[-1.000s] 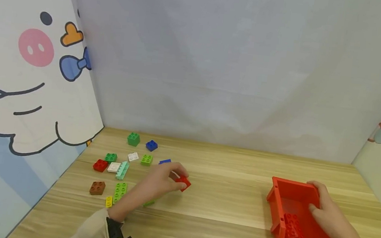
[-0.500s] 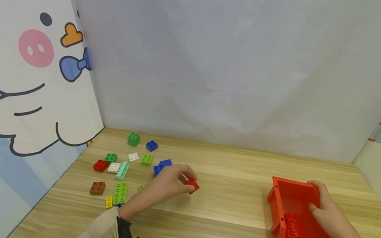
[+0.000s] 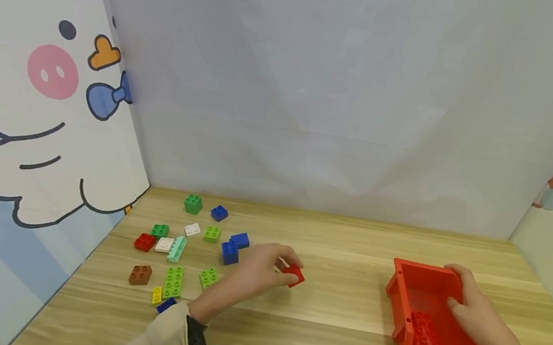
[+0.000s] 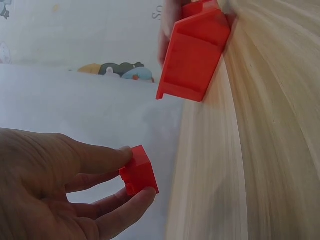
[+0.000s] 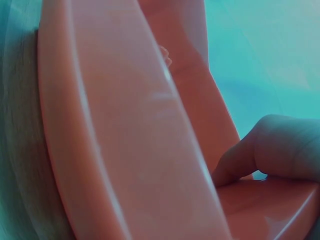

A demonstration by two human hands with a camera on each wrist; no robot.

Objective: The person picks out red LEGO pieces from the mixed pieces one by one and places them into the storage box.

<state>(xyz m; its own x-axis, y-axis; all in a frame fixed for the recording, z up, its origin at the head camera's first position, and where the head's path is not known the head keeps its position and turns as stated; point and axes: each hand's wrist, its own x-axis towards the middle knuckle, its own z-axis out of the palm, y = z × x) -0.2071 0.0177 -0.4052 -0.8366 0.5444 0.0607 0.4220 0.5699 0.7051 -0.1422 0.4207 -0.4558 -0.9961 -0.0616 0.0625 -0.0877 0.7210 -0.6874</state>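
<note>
Between thumb and fingertips my left hand [image 3: 258, 269] pinches a red toy brick [image 4: 139, 171], held above the table in the left wrist view. My right hand [image 3: 481, 318] grips the right side wall of a red plastic bin [image 3: 400, 320], its thumb inside and fingers outside. Red studded bricks [image 3: 424, 331] lie inside the bin, toward its left side. In the right wrist view the bin's wall fills much of the frame, with the right thumb [image 5: 240, 160] over the edge.
On the left of the wooden table [image 3: 329, 341] lie several loose bricks: green [image 3: 193, 204], blue [image 3: 230, 252], white [image 3: 165, 244], brown [image 3: 140, 274], yellow [image 3: 157, 295], and another red brick [image 3: 145, 242]. A grey-white curtain [image 3: 344, 101] stands behind the table.
My left hand has moved right with the red brick, uncovering blue and light green bricks behind it. The right hand and the bin have stayed in place.
</note>
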